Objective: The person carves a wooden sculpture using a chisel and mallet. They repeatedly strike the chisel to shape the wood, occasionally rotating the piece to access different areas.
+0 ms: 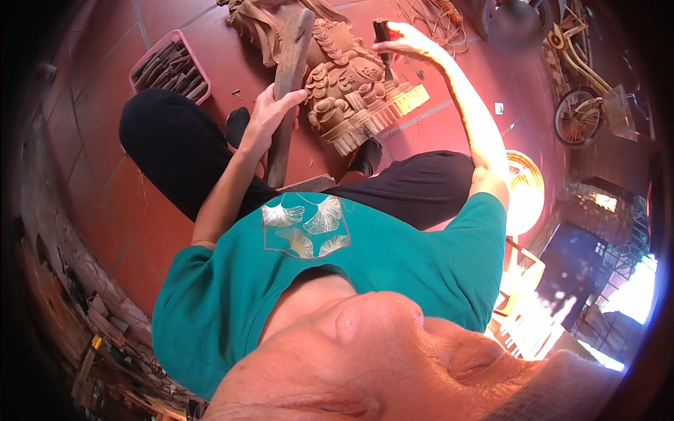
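A brown wooden carving (347, 84), covered in dense relief, lies on the floor in front of me. My left hand (265, 116) is wrapped round a long, thick wooden bar (291, 59), which stands slanted along the carving's left side. On the carving's right, my right hand (407, 41) grips a dark-handled chisel (382, 31) near its top. Its narrow dark shaft points down toward the carving's edge; whether the tip touches the wood I cannot tell.
A pink basket (208, 85) full of dark, stick-like tools stands at the left. Tangled cord (446, 28) lies at the far right, and a bicycle wheel (579, 118) is farther right. A round woven tray (525, 193) sits beside my right elbow. Red tiles cover the floor (91, 175).
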Tool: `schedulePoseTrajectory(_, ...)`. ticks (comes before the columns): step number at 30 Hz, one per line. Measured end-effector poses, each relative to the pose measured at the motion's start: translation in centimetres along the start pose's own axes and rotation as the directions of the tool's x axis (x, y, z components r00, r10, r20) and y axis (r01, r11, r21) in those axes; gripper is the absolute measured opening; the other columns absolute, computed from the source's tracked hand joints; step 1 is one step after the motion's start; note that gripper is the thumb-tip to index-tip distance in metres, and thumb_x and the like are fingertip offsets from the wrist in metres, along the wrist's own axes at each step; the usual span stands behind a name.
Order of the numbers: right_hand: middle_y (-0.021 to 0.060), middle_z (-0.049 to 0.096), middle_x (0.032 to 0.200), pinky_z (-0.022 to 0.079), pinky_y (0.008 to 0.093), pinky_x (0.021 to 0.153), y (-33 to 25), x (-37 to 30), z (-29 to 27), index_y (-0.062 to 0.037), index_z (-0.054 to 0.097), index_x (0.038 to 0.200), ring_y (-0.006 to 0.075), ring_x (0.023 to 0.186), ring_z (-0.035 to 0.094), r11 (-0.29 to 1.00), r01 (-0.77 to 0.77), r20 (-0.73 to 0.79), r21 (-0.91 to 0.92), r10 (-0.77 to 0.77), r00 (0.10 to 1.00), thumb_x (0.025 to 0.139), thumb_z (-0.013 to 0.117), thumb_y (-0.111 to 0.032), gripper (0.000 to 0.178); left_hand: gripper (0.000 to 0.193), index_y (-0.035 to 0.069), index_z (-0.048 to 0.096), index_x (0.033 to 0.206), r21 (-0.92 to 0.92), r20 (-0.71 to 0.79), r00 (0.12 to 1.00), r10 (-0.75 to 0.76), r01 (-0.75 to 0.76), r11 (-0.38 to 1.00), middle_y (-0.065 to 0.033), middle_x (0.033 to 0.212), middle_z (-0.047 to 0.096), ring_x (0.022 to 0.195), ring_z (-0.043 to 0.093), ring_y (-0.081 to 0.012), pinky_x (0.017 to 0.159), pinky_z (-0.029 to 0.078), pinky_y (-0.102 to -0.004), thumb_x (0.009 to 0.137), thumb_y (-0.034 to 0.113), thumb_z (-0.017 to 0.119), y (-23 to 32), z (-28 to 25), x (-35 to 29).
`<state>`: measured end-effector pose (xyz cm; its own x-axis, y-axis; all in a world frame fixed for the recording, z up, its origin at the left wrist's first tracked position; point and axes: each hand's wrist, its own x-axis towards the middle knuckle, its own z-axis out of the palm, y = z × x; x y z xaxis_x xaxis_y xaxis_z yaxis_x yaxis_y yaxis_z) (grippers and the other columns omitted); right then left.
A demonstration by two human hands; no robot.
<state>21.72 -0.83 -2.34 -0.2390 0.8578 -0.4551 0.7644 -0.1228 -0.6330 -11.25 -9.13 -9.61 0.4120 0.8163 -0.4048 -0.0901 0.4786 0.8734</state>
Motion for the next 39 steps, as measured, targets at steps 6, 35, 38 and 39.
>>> schedulePoseTrajectory(6,-0.0005,0.063,0.084,0.047,0.0271,0.073,0.8,-0.3,0.5,-0.0067,0.063,0.095,0.0084,0.081,0.057,0.977,0.147,0.005,0.153,-0.150,0.989,0.087,0.076,-0.033,0.030,0.040,0.003,0.059,0.107,0.072,0.002,1.000,0.018,-0.019,0.997,-0.0001,0.081,0.059,0.066,0.054,-0.0076,0.055,0.046,-0.0265,0.084,0.030,0.078,-1.4,1.0,1.4)
schedulePoseTrajectory(35,0.0045,0.066,0.111,0.048,0.0282,0.090,2.6,7.1,4.3,-0.0006,0.059,0.127,0.0122,0.098,0.061,0.967,0.101,0.195,0.235,-0.149,0.969,0.094,0.068,-0.016,0.037,0.053,-0.006,0.058,0.111,-0.083,-0.192,0.942,0.274,-0.294,0.952,-0.0122,0.089,0.063,0.071,0.063,-0.0144,0.055,0.054,-0.0302,0.080,0.034,0.074,-2.0,2.2,-0.2)
schedulePoseTrajectory(38,0.0075,0.067,0.112,0.051,0.0298,0.087,3.6,7.1,4.0,0.0004,0.058,0.128,0.0148,0.099,0.063,0.969,0.176,0.141,0.175,-0.201,0.969,0.092,0.067,-0.017,0.040,0.051,-0.003,0.057,0.112,-0.174,-0.155,0.951,0.269,-0.294,0.940,-0.0084,0.087,0.063,0.065,0.060,-0.0119,0.050,0.050,-0.0283,0.082,0.035,0.074,-1.5,2.4,-0.6)
schedulePoseTrajectory(39,0.0076,0.068,0.110,0.052,0.0298,0.087,2.6,7.8,4.1,0.0005,0.058,0.128,0.0149,0.098,0.064,0.971,0.209,0.163,0.119,-0.226,0.960,0.091,0.068,-0.017,0.042,0.051,-0.002,0.057,0.112,-0.188,-0.185,0.928,0.322,-0.355,0.916,-0.0078,0.084,0.062,0.062,0.059,-0.0118,0.049,0.049,-0.0285,0.082,0.036,0.074,-2.0,2.3,0.0)
